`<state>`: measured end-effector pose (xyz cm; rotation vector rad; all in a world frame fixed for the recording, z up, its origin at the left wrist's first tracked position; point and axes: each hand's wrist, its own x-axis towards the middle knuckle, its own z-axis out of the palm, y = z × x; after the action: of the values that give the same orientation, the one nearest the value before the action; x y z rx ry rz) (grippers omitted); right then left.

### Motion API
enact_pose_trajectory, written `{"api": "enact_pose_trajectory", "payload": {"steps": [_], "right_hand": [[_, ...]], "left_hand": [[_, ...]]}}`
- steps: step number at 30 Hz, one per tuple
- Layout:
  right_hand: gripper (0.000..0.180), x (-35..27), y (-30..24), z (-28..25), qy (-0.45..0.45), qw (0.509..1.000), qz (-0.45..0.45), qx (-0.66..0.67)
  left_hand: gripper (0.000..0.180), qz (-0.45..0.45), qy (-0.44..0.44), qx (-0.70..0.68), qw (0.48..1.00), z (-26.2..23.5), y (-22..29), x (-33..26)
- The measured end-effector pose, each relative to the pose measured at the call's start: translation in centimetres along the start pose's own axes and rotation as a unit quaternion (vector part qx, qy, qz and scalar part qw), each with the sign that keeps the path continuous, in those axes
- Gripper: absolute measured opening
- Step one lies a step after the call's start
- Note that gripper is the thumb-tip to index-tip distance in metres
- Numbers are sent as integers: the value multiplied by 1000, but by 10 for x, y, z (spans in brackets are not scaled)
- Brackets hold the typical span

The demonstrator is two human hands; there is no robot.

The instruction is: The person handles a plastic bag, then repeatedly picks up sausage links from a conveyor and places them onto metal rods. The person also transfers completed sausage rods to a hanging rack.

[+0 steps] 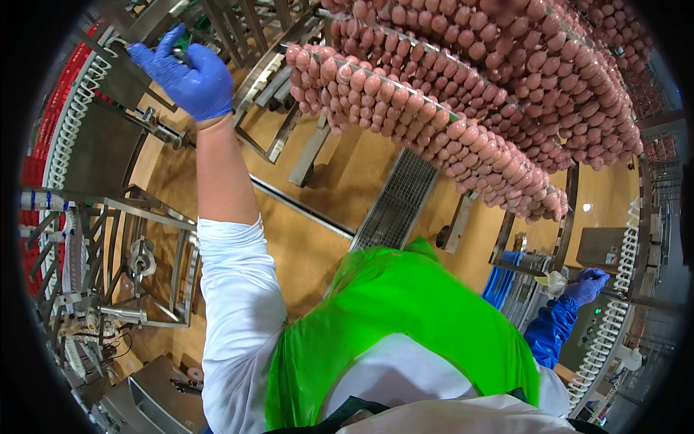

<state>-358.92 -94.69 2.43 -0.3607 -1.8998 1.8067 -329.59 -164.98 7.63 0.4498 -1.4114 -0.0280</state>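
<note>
My left hand (189,79), in a blue glove, is raised at the upper left with its thumb and forefinger stretched apart. It appears to hold nothing, and metal rack bars stand behind it. To the right of it, strings of small pink sausages (405,101) hang in loops from metal rods, in several rows. My right hand (587,286), gloved and with a blue oversleeve, is far out at the right beside a conveyor with white coils (613,318). Its fingers are curled in, and what they hold, if anything, is too small to make out. A whitish translucent thing (554,283) is next to that hand.
A metal floor grating (397,199) runs through the tan floor. Another coil conveyor (61,152) stands at the left, with red crates (32,170) behind it. Metal frames (163,217) are below my left hand. Blue items (500,281) lie near my right arm.
</note>
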Motion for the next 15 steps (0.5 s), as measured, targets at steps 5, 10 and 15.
{"api": "enact_pose_trajectory", "payload": {"steps": [5,10,15], "right_hand": [[36,0,5,-7,-3,999,0,50],[33,1,19,-25,-40,993,8,115],[32,-24,27,-32,-44,988,3,150]], "left_hand": [[38,11,-27,15,999,19,-19,-3],[32,51,-34,68,996,31,-17,8],[33,67,-32,86,994,26,-25,13]]}}
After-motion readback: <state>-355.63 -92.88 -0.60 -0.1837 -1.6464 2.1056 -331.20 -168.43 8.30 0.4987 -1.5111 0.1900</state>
